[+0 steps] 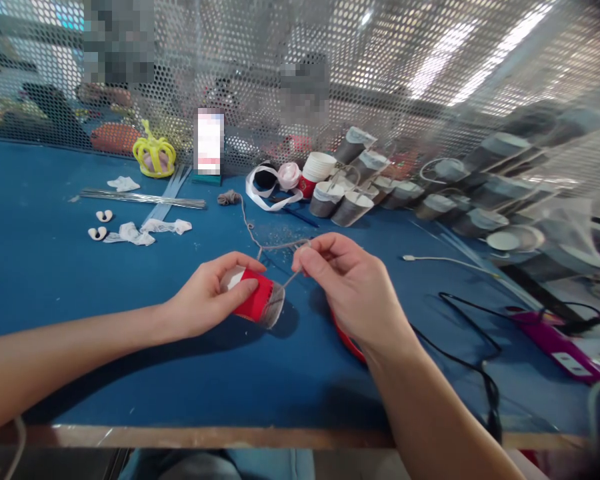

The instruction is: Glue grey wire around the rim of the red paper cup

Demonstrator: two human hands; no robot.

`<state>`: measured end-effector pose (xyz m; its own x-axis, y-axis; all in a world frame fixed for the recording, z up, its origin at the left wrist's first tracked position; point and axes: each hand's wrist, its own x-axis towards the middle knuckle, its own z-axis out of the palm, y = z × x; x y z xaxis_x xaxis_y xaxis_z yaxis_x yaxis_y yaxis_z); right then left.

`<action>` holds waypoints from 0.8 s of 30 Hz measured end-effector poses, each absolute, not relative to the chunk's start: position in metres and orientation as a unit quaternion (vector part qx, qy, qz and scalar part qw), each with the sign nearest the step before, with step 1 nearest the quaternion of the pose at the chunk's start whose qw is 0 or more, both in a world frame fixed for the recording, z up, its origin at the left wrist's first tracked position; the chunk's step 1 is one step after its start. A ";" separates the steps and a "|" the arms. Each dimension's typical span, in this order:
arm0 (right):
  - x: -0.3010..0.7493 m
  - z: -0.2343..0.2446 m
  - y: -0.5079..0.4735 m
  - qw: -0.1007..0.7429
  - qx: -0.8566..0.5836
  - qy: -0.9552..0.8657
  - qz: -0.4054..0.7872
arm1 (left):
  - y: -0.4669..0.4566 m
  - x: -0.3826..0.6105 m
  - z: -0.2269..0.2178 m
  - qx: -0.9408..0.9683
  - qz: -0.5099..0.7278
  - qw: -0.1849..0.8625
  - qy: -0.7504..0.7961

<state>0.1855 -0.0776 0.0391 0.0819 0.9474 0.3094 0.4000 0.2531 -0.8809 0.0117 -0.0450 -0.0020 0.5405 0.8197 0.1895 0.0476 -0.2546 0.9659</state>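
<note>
My left hand (pixel 220 293) is closed around a small red paper cup (pixel 257 297) that lies tilted on its side just over the blue table. Grey yarn (pixel 274 307) is wound round one end of the cup, while red and a patch of white still show on the rest. To the right, my right hand (pixel 343 273) pinches the strand of grey yarn (pixel 291 279) between thumb and fingers, a short way off the cup. That strand loops back and runs to a little grey yarn ball (pixel 229 197) farther up the table.
Many grey-wrapped cups (pixel 353 208) are piled at the back right, beside stacked white cups (pixel 321 164) and white ribbon (pixel 260 200). Metal wires (pixel 143 199) and a phone (pixel 209 143) are at the left. A purple power strip (pixel 555 347) with black cables lies right.
</note>
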 end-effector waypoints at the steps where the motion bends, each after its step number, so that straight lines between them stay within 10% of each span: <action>1: 0.186 0.039 -0.078 0.495 -0.547 -0.617 0.275 | -0.045 0.012 -0.003 0.702 0.366 0.527 0.309; 24: 0.187 0.028 -0.064 0.396 -0.611 -0.627 0.276 | -0.055 0.008 -0.002 0.791 0.368 0.402 0.277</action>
<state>0.1865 -0.0639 0.0277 0.0607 0.9852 0.1605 0.5478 0.1015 -0.8304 0.0080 -0.0545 -0.0024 0.5750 0.7350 0.3594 0.1429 -0.5227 0.8404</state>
